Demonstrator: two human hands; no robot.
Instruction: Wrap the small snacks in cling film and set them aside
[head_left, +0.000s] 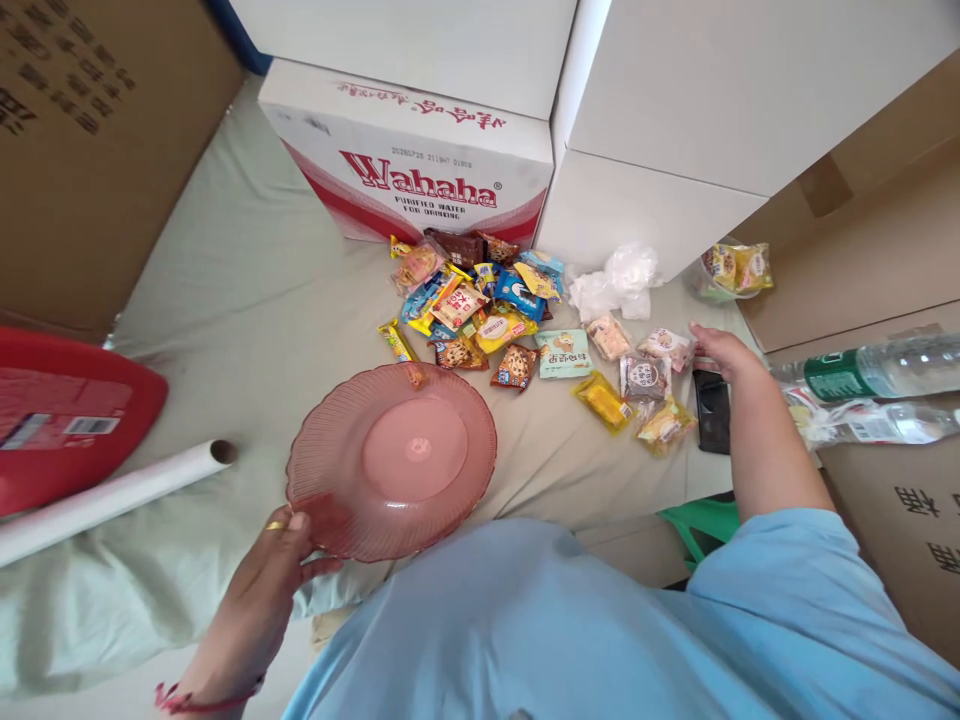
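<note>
A translucent pink plate (416, 445) with a ribbed rim is tilted at the cloth's front edge. My left hand (281, 560) grips its lower left rim, thumb on top and fingers beneath. On the right, my right hand (720, 350) reaches out with fingers extended at the edge of a pale pink snack packet (667, 347); whether they touch it is unclear. Close by lie a grey-brown packet (645, 378), a yellow-green packet (666, 427), a yellow packet (604, 402) and a black phone (712, 410), partly behind my right wrist. A pile of wrapped snacks (480, 300) lies beyond the plate.
Behind the snacks stands a Wahaha water carton (420, 170), beside crumpled clear plastic (619, 283). A tub of snacks (731, 270) and plastic bottles (877, 370) are at right. A red container (67, 410) and a white tube (120, 500) lie left. Cardboard boxes (97, 150) flank the cloth.
</note>
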